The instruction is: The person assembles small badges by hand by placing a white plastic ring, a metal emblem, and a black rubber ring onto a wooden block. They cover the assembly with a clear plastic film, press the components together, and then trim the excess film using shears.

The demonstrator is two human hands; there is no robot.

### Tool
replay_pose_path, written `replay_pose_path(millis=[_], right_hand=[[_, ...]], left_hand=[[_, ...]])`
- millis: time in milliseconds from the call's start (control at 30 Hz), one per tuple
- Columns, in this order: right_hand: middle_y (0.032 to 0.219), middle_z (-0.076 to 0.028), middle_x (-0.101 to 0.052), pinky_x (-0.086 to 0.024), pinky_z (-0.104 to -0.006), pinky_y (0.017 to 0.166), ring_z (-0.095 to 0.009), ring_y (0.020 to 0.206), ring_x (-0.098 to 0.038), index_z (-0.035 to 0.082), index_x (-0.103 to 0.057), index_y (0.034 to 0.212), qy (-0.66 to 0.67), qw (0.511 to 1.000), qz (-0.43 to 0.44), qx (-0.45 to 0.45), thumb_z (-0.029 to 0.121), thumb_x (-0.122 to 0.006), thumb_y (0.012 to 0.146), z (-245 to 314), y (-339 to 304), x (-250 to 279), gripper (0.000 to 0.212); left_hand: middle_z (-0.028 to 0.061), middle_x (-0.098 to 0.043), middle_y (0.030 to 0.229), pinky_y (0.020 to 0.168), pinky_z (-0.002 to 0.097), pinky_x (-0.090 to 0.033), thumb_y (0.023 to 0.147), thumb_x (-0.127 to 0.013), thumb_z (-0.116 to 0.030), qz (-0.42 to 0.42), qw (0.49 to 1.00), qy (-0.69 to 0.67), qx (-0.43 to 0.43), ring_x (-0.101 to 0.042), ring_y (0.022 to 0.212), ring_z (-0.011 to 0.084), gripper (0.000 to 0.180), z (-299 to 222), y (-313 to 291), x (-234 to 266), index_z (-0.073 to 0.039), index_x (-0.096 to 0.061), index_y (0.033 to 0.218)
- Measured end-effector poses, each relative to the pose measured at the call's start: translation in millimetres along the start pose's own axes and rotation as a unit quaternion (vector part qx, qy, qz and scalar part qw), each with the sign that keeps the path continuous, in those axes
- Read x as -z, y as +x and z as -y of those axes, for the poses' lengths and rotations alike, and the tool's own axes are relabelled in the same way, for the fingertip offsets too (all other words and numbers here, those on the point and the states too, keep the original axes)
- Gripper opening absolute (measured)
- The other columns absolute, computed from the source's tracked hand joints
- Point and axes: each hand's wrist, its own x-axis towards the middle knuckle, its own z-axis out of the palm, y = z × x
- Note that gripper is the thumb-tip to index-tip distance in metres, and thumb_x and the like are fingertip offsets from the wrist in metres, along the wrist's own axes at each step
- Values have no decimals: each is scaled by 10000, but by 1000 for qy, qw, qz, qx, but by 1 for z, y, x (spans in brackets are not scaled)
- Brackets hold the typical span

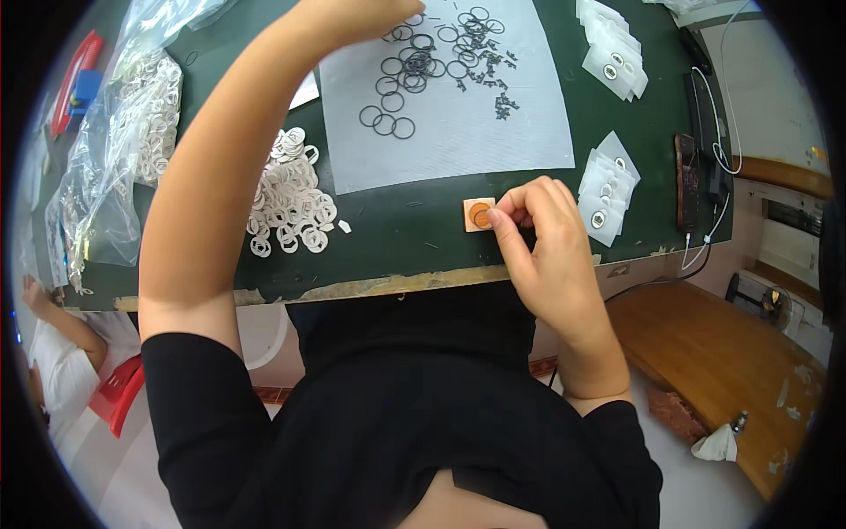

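Observation:
My right hand (pixel 548 251) is at the table's near edge, its fingers curled and the thumb tip on a small square block (pixel 469 227). The block is pale, with an orange round centre; a dark arc shows on it beside the thumb. My left arm stretches far across the table. At the top of the view my left hand (pixel 374 16) is partly cut off, close to the black rings (pixel 414 66) spread on a white sheet (pixel 441 145). What its fingers do is hidden. Small dark pieces (pixel 504 108) lie right of the rings.
White oval rings (pixel 295 203) are heaped left of the sheet. Further left is a clear plastic bag (pixel 110 167) of similar pieces. Small clear packets (pixel 608 189) lie at the right, near a phone (pixel 686 181) and cables. Another person's arm (pixel 70 331) shows at far left.

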Motion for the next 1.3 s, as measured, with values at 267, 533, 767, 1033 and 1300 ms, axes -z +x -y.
replay_pose_path(millis=[267,533,767,1033,1300], right_hand=[[855,-97,-583,-455,-351,736,-244,805,-534,-10,-597,885,34,998,-49,-11,45,-683,923,-11,-9,-10,108],[866,-106,-595,-450,-407,721,-291,817,-540,10,-605,876,37,998,-48,-11,48,-701,896,-15,-6,-12,105],[827,-95,-586,-449,-373,725,-256,803,-533,0,-620,856,37,997,-61,-13,58,-703,898,-14,-1,-16,110],[829,-94,-595,-470,-402,744,-276,828,-567,19,-624,836,12,998,-61,-29,90,-722,863,-14,-1,-18,124],[881,-77,-597,-466,-354,719,-230,802,-550,27,-627,899,51,992,-110,-15,75,-746,847,-2,-4,-12,138]], left_hand=[[181,-650,1021,917,413,-493,809,-760,-175,195,973,-91,-85,-615,1042,334,208,-53,11,-10,-40,-716,962],[190,-667,945,849,429,-524,800,-739,-131,199,977,-37,-70,-645,936,359,160,-58,16,-31,-13,-710,905],[214,-693,888,790,432,-543,801,-734,-119,200,978,-23,-50,-664,840,390,174,-51,12,-39,29,-698,885],[-14,-560,855,704,224,-417,996,-665,-153,73,816,-535,206,-511,772,71,145,-99,-126,-5,-28,-592,985],[3,-580,907,702,263,-412,1030,-612,-157,42,537,-787,302,-489,785,99,100,-124,-179,-33,-61,-593,1013]])
